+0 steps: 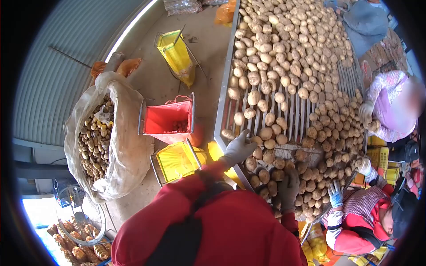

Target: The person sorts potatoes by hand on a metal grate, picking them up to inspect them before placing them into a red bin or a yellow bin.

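Many brown potatoes (284, 40) cover a slatted metal sorting table (220, 117), loosely spread near its left end. My left hand (239, 148), in a pale grey glove, is over the table's left edge beside a few potatoes. Its fingers are apart, and I see nothing held in them. My right hand (289, 188), in a darker grey glove, lies among the potatoes at the near side. Its fingers stretch forward over them, with the palm side hidden.
Left of the table stand a red bag on a frame (166, 117), a yellow bag (177, 159) and another yellow bag (177, 53). A large white sack (128, 155) holds small potatoes. Two co-workers in pink (395, 106) and checked clothing (364, 204) reach in from the right.
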Available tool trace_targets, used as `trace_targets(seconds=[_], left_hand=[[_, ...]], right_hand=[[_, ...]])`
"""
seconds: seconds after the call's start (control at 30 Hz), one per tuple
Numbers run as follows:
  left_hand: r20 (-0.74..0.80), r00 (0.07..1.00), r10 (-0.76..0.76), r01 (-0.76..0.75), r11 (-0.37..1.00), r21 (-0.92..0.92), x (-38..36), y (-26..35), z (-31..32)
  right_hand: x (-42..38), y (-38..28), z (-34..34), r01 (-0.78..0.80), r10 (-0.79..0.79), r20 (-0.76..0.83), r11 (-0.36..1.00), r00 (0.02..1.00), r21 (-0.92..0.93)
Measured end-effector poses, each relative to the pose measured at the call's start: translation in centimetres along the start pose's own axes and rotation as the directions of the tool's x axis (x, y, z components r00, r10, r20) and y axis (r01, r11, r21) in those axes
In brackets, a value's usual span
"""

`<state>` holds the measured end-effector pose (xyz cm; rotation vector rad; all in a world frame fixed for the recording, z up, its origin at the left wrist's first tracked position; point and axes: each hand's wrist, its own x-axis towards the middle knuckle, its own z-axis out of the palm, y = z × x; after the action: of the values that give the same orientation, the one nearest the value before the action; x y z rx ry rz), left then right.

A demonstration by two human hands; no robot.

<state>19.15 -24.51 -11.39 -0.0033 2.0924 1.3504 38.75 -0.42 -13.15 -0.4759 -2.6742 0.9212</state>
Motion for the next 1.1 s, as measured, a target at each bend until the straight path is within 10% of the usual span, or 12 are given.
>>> trace_targets(seconds=[0.07, 0.2, 0.3, 0.33, 0.4, 0.47, 0.6, 0.7, 0.8, 0.9, 1.1], left_hand=[[0.112, 0.993, 0.028, 0.017, 0.923, -0.384, -0.8, -6.1, 0.5], [0.022, 0.820, 0.572, -0.571, 0.820, -0.028, -4.3, -5.1, -4.1], [0.104, 0.976, 0.191, -0.081, 0.763, -0.642, -1.2, -1.6, -6.7], [0.071, 0.991, 0.110, -0.046, 0.800, -0.598, 0.3, 0.2, -7.3], [-0.082, 0.973, 0.216, -0.199, 0.963, 0.183, 3.9, 2.4, -6.9], [-0.099, 0.953, 0.286, -0.143, 0.714, 0.685, 7.8, 2.1, -5.2], [-0.163, 0.905, 0.392, -0.123, 0.610, 0.783, 15.8, -3.3, -1.9], [0.087, 0.952, 0.293, -0.274, 0.688, 0.672, 15.6, -0.3, -6.8], [0.295, 0.864, 0.408, -0.376, 0.913, -0.160, 10.1, 0.2, -10.1], [0.417, 0.803, 0.426, 0.235, 0.417, -0.878, 5.7, -1.2, -9.8], [0.349, 0.823, 0.448, 0.379, 0.024, -0.925, 0.8, -2.2, -7.2]], right_hand=[[-0.8, 1.0, -0.2, -0.066, 0.076, -0.079, 0.991, 0.994, 0.116], [-1.3, -0.9, -1.2, -0.170, 0.162, 0.055, 0.964, 0.985, 0.204], [-2.3, 1.1, 0.2, -0.159, 0.150, 0.087, 0.981, 0.985, 0.109], [-2.1, 1.9, 0.8, -0.091, 0.089, 0.064, 0.995, 0.994, 0.029], [-1.6, 2.8, 1.4, -0.046, 0.047, 0.039, 0.999, 0.998, -0.029], [-1.6, 3.3, 1.8, -0.059, 0.060, 0.057, 0.998, 0.997, -0.008], [-1.4, 2.4, 1.5, -0.124, 0.121, 0.053, 0.990, 0.991, 0.060], [-1.8, 3.5, 2.2, -0.034, 0.037, -0.055, 0.998, 0.998, 0.059], [-1.6, 2.6, 1.4, -0.130, 0.131, -0.017, 0.990, 0.991, 0.061], [-1.6, 3.5, 2.2, -0.015, 0.015, -0.068, 1.000, 0.998, 0.013], [-1.6, 3.7, 2.6, -0.042, 0.045, -0.048, 0.997, 0.998, 0.069]])
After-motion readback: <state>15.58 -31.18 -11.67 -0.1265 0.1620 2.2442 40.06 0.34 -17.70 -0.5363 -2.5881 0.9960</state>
